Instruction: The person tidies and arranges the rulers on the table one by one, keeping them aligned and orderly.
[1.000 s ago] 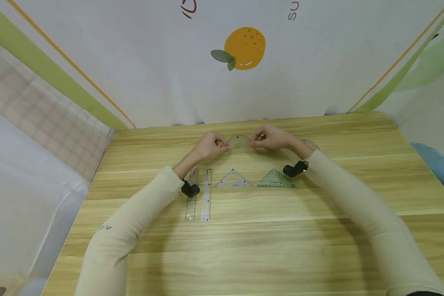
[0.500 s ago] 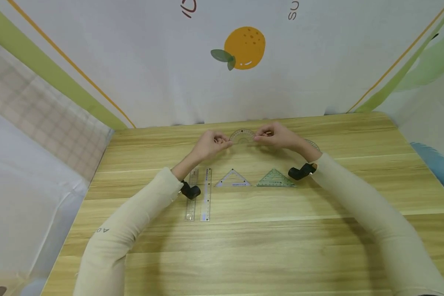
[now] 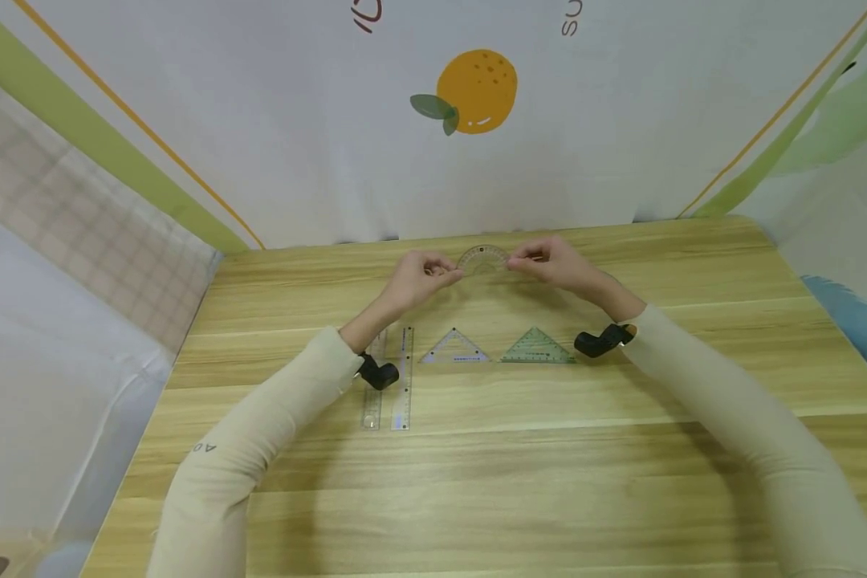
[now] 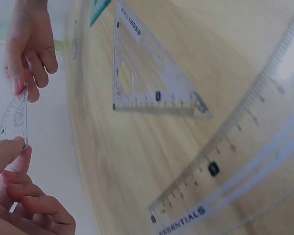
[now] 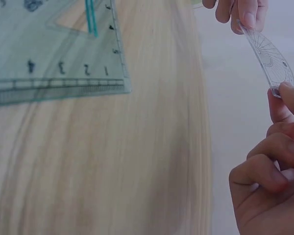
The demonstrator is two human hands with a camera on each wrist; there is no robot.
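Note:
A clear half-round protractor [image 3: 482,255] is held up near the table's far edge, its curved side facing away. My left hand [image 3: 422,279] pinches its left corner between thumb and forefinger. At the opposite corner my right hand [image 3: 555,263] pinches it the same way. Both wrist views show the protractor [image 4: 14,120] stretched between the two hands, with the other fingers curled loosely. Closer to me lie a clear set square [image 3: 454,348] and a green set square [image 3: 538,347]. Two clear rulers lie side by side, one of them [image 3: 402,385] partly purple; the other [image 3: 372,409] is partly behind my left wrist.
The wooden table [image 3: 477,490] ends at a white cloth [image 3: 296,144] printed with an orange. Black wrist cameras sit on both arms, the right one [image 3: 600,341] beside the green set square. A second protractor's edge [image 3: 610,278] shows behind my right forearm.
Both hands have carried the protractor slightly to the right and toward the far edge. My right forearm now covers most of the second protractor. The rulers and set squares have stayed put.

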